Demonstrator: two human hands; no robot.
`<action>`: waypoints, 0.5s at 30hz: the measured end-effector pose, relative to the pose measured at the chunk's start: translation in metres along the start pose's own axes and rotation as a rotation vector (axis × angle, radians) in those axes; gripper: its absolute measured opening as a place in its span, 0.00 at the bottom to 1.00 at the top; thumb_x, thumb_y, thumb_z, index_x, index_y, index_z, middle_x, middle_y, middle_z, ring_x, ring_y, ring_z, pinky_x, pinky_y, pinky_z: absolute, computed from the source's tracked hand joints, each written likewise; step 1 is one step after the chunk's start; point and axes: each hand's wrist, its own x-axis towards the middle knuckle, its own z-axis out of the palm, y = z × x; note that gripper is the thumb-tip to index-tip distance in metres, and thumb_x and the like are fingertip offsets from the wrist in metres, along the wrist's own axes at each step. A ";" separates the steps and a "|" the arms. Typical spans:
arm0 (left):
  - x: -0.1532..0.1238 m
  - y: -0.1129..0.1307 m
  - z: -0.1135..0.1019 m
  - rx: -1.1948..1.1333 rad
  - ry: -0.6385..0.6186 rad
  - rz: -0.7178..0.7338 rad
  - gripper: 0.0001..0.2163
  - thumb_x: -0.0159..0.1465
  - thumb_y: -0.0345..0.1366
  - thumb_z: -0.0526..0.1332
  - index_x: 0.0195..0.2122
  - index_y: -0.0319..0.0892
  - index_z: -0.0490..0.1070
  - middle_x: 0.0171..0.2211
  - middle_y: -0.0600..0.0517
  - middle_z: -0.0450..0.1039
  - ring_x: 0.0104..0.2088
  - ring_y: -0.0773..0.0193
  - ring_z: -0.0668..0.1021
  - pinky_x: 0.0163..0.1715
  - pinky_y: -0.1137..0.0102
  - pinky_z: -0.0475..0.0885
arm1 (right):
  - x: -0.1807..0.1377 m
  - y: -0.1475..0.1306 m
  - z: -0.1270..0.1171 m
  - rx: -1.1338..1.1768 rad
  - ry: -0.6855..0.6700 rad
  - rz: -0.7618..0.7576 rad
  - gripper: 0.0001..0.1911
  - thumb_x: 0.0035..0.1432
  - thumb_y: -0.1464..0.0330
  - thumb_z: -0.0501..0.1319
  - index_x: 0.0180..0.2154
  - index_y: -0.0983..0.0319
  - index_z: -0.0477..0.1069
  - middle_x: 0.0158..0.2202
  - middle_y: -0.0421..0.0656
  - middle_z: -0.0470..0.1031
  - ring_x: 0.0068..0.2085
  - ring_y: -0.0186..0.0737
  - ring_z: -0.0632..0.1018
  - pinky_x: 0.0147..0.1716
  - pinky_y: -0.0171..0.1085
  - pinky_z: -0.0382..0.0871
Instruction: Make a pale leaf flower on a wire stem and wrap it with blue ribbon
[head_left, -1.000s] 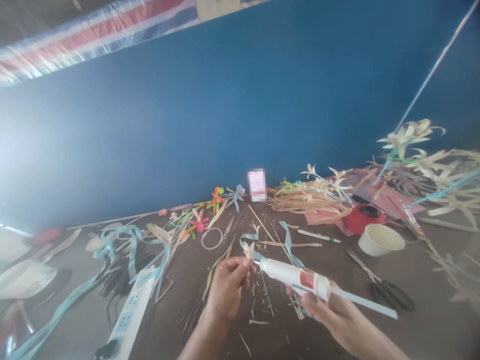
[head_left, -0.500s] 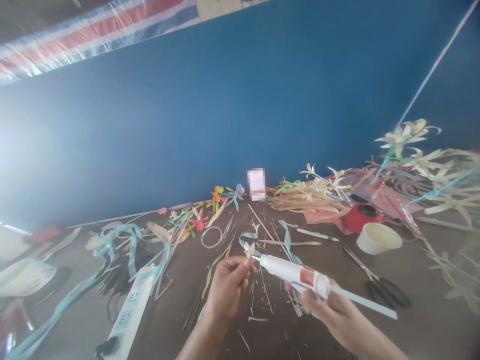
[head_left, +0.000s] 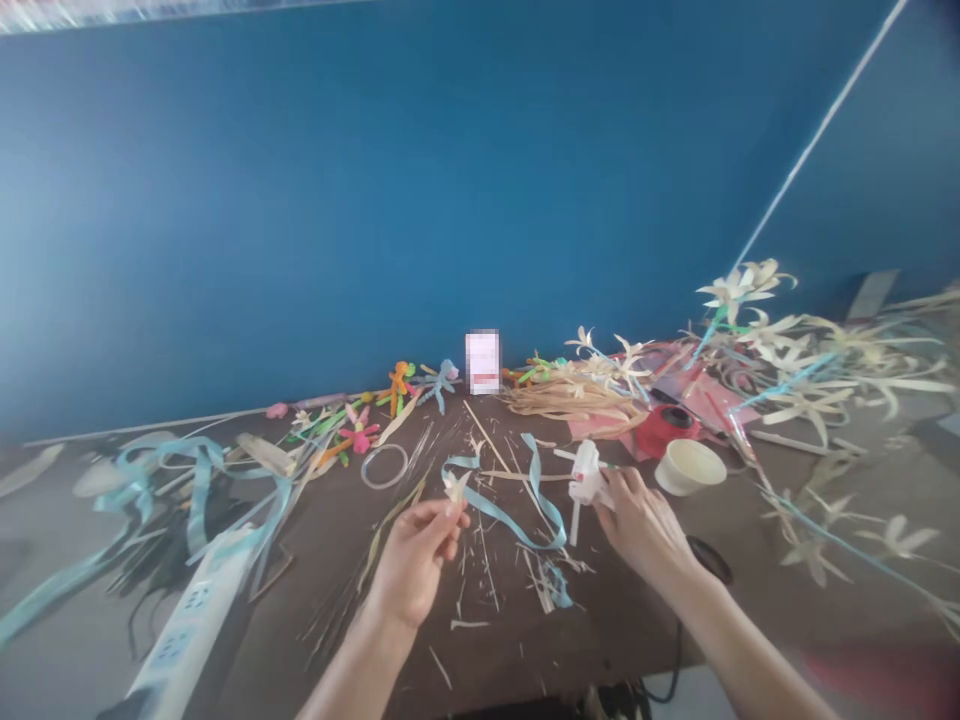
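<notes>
Blue wall (head_left: 360,200) fills the upper frame. Left hand (head_left: 418,560), lower centre, pinches a pale flower (head_left: 454,486); right hand (head_left: 643,518), lower right, curls its fingers around a white glue gun (head_left: 585,468).

Behind the brown table (head_left: 251,660) rises a blue wall (head_left: 420,200), hazily brighter above the table's left end, a white line (head_left: 817,137) slanting above its right end.

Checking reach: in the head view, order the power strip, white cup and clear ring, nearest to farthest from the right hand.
1. White cup, just right of the right hand
2. Clear ring, left of centre
3. Power strip, far left
</notes>
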 end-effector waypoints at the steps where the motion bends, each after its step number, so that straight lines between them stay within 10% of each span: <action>1: -0.001 -0.002 0.003 -0.052 -0.009 -0.015 0.06 0.48 0.35 0.68 0.22 0.38 0.73 0.22 0.52 0.72 0.19 0.75 0.66 0.17 0.79 0.58 | 0.000 0.008 0.011 -0.041 -0.001 -0.008 0.16 0.54 0.71 0.53 0.47 0.63 0.62 0.38 0.48 0.67 0.34 0.44 0.73 0.32 0.40 0.64; 8: -0.003 -0.009 0.011 -0.227 -0.141 -0.053 0.06 0.50 0.33 0.66 0.21 0.38 0.71 0.22 0.52 0.71 0.20 0.75 0.67 0.18 0.78 0.58 | 0.002 0.025 0.024 -0.038 -0.014 0.040 0.19 0.50 0.65 0.58 0.45 0.64 0.64 0.41 0.52 0.66 0.38 0.50 0.72 0.32 0.43 0.66; 12: -0.002 -0.012 0.017 -0.208 -0.170 -0.012 0.05 0.50 0.33 0.66 0.21 0.38 0.72 0.21 0.52 0.72 0.18 0.75 0.66 0.18 0.78 0.57 | 0.005 -0.032 -0.019 0.346 0.143 0.009 0.18 0.54 0.64 0.56 0.47 0.61 0.62 0.44 0.50 0.65 0.42 0.47 0.70 0.42 0.44 0.64; 15: -0.003 -0.014 0.023 -0.208 -0.180 0.016 0.04 0.49 0.32 0.67 0.21 0.39 0.73 0.20 0.53 0.72 0.18 0.74 0.66 0.19 0.77 0.58 | 0.004 -0.082 -0.043 0.685 0.021 -0.098 0.10 0.57 0.68 0.53 0.43 0.60 0.65 0.39 0.46 0.67 0.36 0.40 0.71 0.41 0.40 0.64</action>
